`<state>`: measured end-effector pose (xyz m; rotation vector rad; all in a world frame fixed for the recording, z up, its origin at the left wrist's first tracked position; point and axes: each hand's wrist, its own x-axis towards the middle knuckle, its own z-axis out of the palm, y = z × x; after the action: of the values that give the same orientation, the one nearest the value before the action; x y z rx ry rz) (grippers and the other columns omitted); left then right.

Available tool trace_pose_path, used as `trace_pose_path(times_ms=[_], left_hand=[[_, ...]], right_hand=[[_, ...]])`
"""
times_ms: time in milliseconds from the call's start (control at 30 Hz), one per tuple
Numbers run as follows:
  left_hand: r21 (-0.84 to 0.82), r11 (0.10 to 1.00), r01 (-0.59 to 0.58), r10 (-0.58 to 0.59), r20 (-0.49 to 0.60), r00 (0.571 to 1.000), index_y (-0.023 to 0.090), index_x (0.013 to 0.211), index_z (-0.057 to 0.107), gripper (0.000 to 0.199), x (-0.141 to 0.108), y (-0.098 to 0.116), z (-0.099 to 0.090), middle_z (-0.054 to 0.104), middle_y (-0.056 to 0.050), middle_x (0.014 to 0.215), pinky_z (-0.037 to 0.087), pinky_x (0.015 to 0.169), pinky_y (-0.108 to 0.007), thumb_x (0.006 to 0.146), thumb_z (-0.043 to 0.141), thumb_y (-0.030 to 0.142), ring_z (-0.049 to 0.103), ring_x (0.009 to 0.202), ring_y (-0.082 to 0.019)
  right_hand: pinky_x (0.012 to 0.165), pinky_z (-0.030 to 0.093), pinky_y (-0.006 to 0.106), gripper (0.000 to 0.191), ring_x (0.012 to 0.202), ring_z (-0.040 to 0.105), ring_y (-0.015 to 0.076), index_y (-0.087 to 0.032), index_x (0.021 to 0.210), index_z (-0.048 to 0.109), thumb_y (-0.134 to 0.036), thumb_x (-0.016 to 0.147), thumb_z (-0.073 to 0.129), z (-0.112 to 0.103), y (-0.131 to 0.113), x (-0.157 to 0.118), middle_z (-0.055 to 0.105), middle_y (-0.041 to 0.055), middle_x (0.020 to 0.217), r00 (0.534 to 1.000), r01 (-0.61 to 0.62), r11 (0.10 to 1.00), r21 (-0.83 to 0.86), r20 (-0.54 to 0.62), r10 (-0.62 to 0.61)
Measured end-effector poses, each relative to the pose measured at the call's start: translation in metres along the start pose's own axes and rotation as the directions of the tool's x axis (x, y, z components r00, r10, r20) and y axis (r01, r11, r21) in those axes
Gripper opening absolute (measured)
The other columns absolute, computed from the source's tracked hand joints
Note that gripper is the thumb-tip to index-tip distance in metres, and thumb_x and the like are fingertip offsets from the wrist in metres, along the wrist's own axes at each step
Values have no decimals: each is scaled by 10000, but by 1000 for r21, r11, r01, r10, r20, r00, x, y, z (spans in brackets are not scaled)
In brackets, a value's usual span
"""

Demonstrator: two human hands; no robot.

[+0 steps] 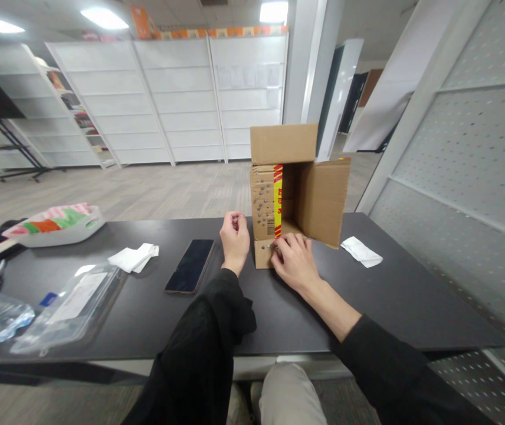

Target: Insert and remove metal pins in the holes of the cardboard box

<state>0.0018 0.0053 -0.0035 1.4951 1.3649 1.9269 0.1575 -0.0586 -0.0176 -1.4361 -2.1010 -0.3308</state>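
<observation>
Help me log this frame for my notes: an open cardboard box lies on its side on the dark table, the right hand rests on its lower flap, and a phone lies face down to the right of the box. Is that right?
Not quite. The phone lies left of the cardboard box, beyond the left hand; right of the box lies a folded white tissue. The head view shows this. The rest holds: the box lies open on the dark table, and the right hand rests on its lower flap.

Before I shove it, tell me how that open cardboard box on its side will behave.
The cardboard box looks empty inside, so it is probably light and would slide easily on the smooth dark table. Its open flaps will likely flex and swing instead of pushing firmly. The right hand rests on the lower flap and may steady it; the left hand is closed beside it.
</observation>
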Motion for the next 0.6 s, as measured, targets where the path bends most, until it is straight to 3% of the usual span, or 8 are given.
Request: trace_pose_path(times_ms=[600], left_hand=[[6, 1000, -1, 1, 6, 1000, 195, 831, 551, 103, -1, 0, 0, 575, 18, 684, 417, 645, -238, 889, 517, 273, 534, 636, -118]], right_hand=[[822, 306, 396, 133, 979, 482, 262, -197, 966, 610, -236, 899, 502, 2, -3, 2, 623, 97, 1025, 999, 25, 1000, 2, 30, -25]])
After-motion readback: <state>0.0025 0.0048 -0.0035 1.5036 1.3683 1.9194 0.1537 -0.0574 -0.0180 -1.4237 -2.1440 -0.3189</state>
